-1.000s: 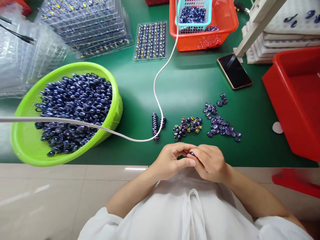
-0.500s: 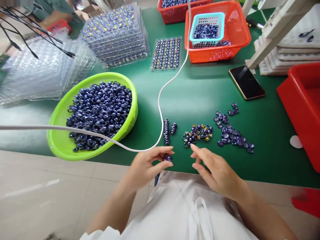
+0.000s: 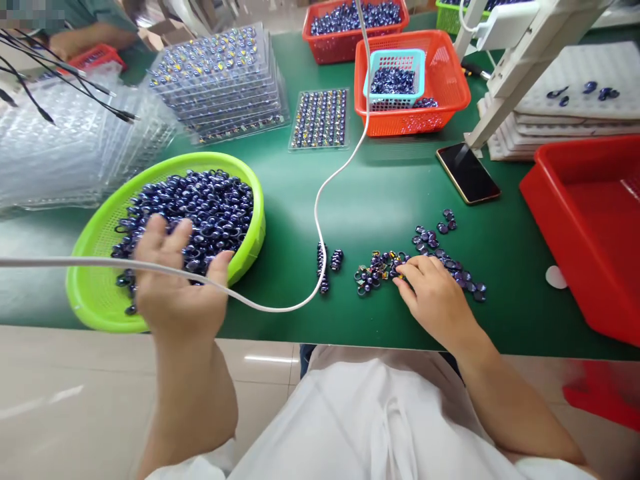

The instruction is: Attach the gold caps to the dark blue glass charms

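Observation:
My left hand (image 3: 173, 283) reaches into the green basket (image 3: 95, 303), fingers spread over the heap of dark blue ring-shaped pieces (image 3: 197, 207). It holds nothing that I can see. My right hand (image 3: 434, 297) rests on the green table, fingertips curled onto the small pile of blue and yellow clip parts (image 3: 376, 268). Whether it has picked one up is hidden under the fingers. A heap of flat blue oval pieces (image 3: 447, 257) lies just right of that hand. Two short stacked rows of finished blue pieces (image 3: 327, 262) lie left of the clip parts.
A white cable (image 3: 320, 200) runs across the basket and loops over the table. Behind are a filled clear tray (image 3: 320, 119), stacked trays (image 3: 220, 80), an orange basket (image 3: 453, 80) holding a teal basket (image 3: 397, 80), a phone (image 3: 467, 173), and a red bin (image 3: 590, 227) at the right.
My hands have parted from in front of my body. The left one swung left into the green basket; the right one went forward onto the clip parts. The view shifted slightly.

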